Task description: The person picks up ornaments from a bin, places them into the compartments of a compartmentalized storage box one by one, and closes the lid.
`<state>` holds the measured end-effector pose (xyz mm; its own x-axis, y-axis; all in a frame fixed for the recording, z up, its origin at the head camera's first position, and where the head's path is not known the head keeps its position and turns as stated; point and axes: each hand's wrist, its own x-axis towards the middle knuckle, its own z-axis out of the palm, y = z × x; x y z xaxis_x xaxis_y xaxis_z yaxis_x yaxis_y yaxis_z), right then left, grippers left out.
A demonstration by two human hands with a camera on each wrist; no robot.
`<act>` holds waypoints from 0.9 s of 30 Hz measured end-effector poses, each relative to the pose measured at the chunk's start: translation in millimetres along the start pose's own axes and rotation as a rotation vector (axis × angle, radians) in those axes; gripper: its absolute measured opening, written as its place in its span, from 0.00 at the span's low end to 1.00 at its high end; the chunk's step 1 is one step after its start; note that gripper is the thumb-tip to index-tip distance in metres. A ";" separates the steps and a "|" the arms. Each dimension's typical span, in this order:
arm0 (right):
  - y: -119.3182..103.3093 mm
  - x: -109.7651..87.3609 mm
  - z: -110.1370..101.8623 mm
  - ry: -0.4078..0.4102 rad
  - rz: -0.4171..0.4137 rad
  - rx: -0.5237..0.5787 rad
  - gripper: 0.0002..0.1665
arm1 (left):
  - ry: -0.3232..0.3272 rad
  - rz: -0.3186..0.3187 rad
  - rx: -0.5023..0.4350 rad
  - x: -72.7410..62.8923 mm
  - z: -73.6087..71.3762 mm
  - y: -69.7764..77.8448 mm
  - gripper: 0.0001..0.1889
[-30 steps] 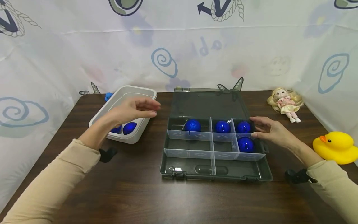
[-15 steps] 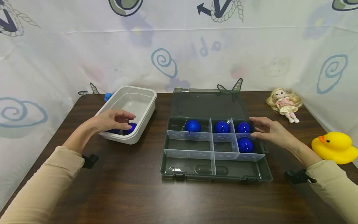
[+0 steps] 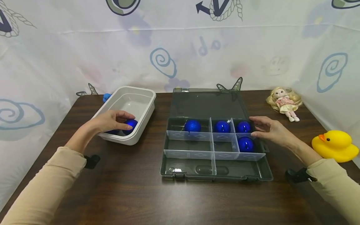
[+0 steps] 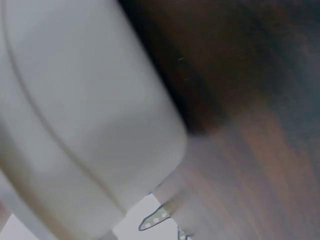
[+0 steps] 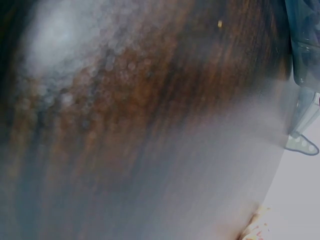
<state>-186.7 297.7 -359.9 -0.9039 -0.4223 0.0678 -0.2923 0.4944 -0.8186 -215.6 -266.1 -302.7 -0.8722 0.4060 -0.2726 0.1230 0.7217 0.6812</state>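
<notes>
My left hand [image 3: 113, 121] reaches into the near end of a white plastic bin [image 3: 134, 137], its fingers and thumb around a blue Christmas bauble [image 3: 131, 125]. Another bauble [image 3: 113, 132] lies mostly hidden beneath that hand. At the right side of a grey divided organizer box [image 3: 187, 175], my right hand [image 3: 271, 129] rests by the rim with loosely bent fingers. The box's lid [image 3: 208, 103] is folded back. Inside sit a glittery bauble [image 3: 192, 125] and shiny ones [image 3: 222, 127], [image 3: 243, 127] in the back row, plus another bauble [image 3: 246, 144] in the middle row.
A blonde doll [image 3: 285, 101] lies at the back right, and a yellow rubber duck [image 3: 334, 145] sits near the right edge. A small blue object [image 3: 106, 97] shows behind the bin. A printed white curtain [image 3: 180, 62] hangs behind the dark wooden table [image 3: 180, 203].
My left hand has moved left and down from above the bin's right side to the bauble, and its fingers have closed around it. The right hand stays by the box.
</notes>
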 end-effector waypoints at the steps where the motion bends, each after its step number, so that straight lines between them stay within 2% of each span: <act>1: -0.4 0.3 0.0 -0.001 0.000 0.000 0.35 | 0.021 -0.002 -0.012 -1.3 -2.2 1.6 0.28; 4: -1.4 0.8 -0.2 0.000 0.003 -0.006 0.35 | 0.082 -0.006 -0.041 -6.4 -11.3 11.1 0.30; 8: -2.4 0.2 -1.2 0.000 0.024 -0.027 0.36 | 0.180 -0.013 -0.069 -10.2 -20.4 32.2 0.32; 11: -2.3 -0.3 -0.9 0.002 0.031 -0.028 0.36 | 0.252 -0.004 -0.093 -9.6 -20.9 51.8 0.32; 14: -1.6 -0.6 -0.1 0.001 0.023 -0.014 0.35 | 0.279 0.035 -0.170 -4.6 -13.9 71.6 0.30; 16: -1.2 -0.7 0.2 0.003 0.016 -0.008 0.35 | 0.265 0.077 -0.243 2.3 -3.3 84.5 0.28; 20: -1.0 -0.6 0.2 0.008 0.013 -0.020 0.35 | 0.157 0.152 -0.344 20.9 28.8 108.4 0.27; 27: -0.9 -0.5 -1.0 0.006 0.031 -0.018 0.36 | -0.002 0.222 -0.353 51.0 88.6 144.7 0.25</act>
<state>-186.4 298.3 -358.7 -0.9143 -0.4024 0.0457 -0.2697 0.5209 -0.8099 -200.4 -91.3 -278.2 -0.8416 0.5319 -0.0942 0.1380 0.3803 0.9145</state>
